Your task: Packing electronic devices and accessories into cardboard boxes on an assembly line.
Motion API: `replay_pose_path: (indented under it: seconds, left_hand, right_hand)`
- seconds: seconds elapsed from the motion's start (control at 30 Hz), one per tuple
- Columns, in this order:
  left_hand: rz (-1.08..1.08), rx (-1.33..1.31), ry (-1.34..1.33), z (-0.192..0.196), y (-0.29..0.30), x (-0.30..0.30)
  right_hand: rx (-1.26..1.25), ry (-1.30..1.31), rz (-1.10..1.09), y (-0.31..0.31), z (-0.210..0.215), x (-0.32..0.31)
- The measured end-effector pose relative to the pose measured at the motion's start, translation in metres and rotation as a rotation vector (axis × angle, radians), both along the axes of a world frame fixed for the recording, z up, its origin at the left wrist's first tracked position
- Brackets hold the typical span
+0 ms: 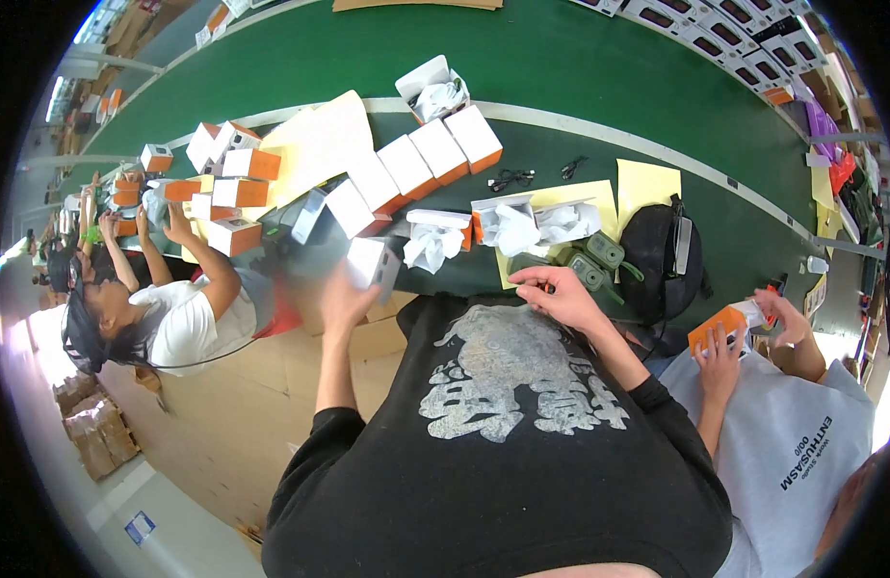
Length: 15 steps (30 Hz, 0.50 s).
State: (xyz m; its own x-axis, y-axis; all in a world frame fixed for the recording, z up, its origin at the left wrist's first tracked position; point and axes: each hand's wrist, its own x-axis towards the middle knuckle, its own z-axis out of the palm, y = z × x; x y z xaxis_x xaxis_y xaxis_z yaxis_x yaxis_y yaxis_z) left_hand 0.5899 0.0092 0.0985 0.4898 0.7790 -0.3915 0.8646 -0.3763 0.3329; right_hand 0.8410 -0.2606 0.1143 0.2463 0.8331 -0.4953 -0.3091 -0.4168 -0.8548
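Observation:
My left hand point(345, 301) is smeared by motion at the near table edge. It is against or just beside a small white box point(368, 262); its fingers are too blurred to show a grip. My right hand point(566, 299) is at the table edge, thumb and fingers drawn together around a small dark thing that I cannot make out. Just beyond it lie green handheld devices point(589, 270) with straps. Open boxes stuffed with white wrapping, one point(508, 226) in the middle and another point(433, 246) to its left, stand between my hands.
Closed white-and-orange boxes point(406, 166) form a row behind. Black cables point(510, 179) and a black rounded bag point(647, 260) lie to the right. A co-worker at right holds an orange-and-white box point(717, 329). Another person point(190, 328) works at left, beside stacked boxes point(238, 193).

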Motion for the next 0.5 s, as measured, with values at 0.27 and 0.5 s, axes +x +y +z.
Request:
replay_pose_path:
  seconds: [0.27, 0.5]
  left_hand:
    - [-0.495, -0.209, -0.038, 0.113, 0.017, 0.032]
    - [-0.688, -0.429, -0.484, 0.132, -0.013, 0.095]
  right_hand:
    - [0.210, -0.516, 0.355, 0.041, 0.033, 0.000]
    - [0.384, -0.603, 0.093, 0.047, 0.043, 0.001]
